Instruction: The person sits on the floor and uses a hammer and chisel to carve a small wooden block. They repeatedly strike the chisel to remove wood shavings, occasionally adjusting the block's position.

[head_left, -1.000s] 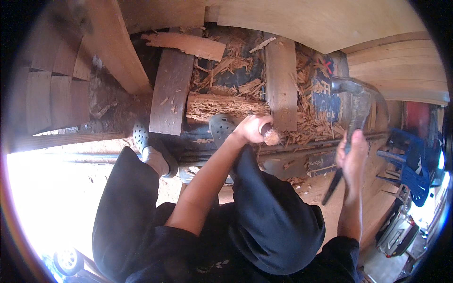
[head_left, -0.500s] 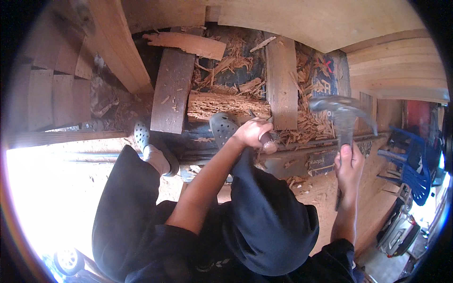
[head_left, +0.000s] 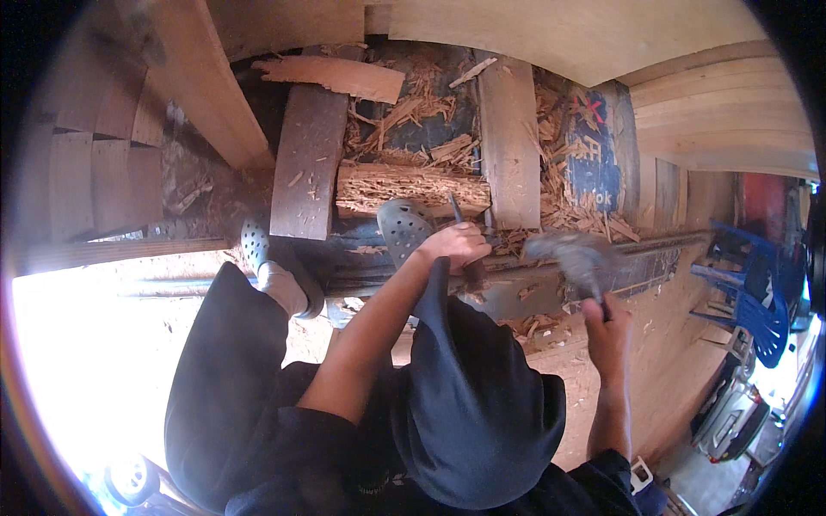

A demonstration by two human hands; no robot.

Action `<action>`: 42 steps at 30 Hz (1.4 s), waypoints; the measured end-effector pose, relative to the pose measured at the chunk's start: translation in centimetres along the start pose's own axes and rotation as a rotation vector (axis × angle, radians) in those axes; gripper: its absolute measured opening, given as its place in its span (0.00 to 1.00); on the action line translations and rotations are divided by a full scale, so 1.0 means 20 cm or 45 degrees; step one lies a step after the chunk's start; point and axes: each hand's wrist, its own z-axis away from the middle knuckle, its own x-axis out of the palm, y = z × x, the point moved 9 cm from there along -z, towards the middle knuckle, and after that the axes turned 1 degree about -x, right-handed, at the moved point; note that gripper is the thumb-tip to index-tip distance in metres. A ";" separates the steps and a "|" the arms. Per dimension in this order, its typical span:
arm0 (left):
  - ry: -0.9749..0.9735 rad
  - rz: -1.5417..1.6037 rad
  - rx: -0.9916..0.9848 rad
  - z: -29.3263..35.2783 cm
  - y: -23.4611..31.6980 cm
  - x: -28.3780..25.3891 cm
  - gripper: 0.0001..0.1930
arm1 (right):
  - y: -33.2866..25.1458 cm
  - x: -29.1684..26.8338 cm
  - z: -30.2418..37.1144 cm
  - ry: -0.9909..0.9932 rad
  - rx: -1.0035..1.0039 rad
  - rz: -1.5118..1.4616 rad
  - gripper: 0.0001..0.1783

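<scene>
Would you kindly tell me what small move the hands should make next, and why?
Probably tap the hammer against the handle end of the chisel-like tool: the left hand grips that tool with its blade toward the splintered wood block, while the right hand holds the hammer, its blurred head apart to the right.

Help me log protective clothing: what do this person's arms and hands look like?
The left hand and right hand are bare, without gloves. Dark short sleeves leave both forearms uncovered; no watch, bracelet or marking shows on them.
</scene>
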 end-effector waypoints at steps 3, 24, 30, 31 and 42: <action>-0.078 -0.010 -0.014 -0.01 0.01 0.01 0.08 | 0.05 0.00 0.03 0.213 -0.022 -0.340 0.21; -0.036 0.057 -0.210 -0.04 -0.03 -0.03 0.21 | 0.43 0.40 0.24 0.017 0.250 0.031 0.24; 0.220 0.431 -0.511 -0.13 -0.01 -0.22 0.22 | 0.49 0.44 0.27 0.013 0.345 -0.005 0.24; 0.208 0.566 -0.605 -0.13 -0.03 -0.22 0.20 | 0.49 0.44 0.28 0.027 0.327 -0.021 0.25; 0.769 1.321 -0.676 -0.19 -0.18 -0.56 0.21 | 0.52 0.45 0.30 0.069 0.338 -0.180 0.25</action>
